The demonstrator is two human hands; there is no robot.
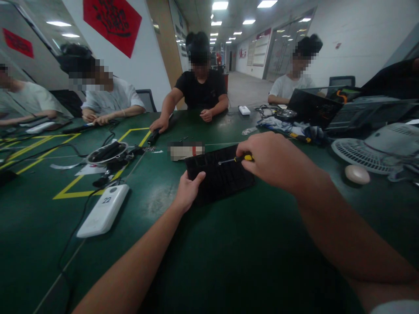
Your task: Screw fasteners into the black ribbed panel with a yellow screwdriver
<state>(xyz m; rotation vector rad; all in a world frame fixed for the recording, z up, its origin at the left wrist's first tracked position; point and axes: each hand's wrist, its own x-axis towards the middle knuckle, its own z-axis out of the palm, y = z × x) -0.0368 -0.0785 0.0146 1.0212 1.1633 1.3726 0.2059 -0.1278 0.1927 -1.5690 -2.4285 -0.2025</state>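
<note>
A black, flat item with slots or ribs point(222, 181) lies at the middle of the green table. My left hand point(190, 189) grips its left edge, with the thumb on top and the fingers mostly hidden beneath. Above its right part, my right hand point(262, 157) holds a screwdriver point(238, 159) with a yellow and black handle. The metal shaft points left over the black surface; whether the tip touches it I cannot tell.
A white power bank point(104, 210) with a cable lies left on the table point(229, 261). Beyond my hands is a beige item point(185, 151). A white fan point(376, 146) and a pale oval object point(357, 174) stand right. Several people sit across the table.
</note>
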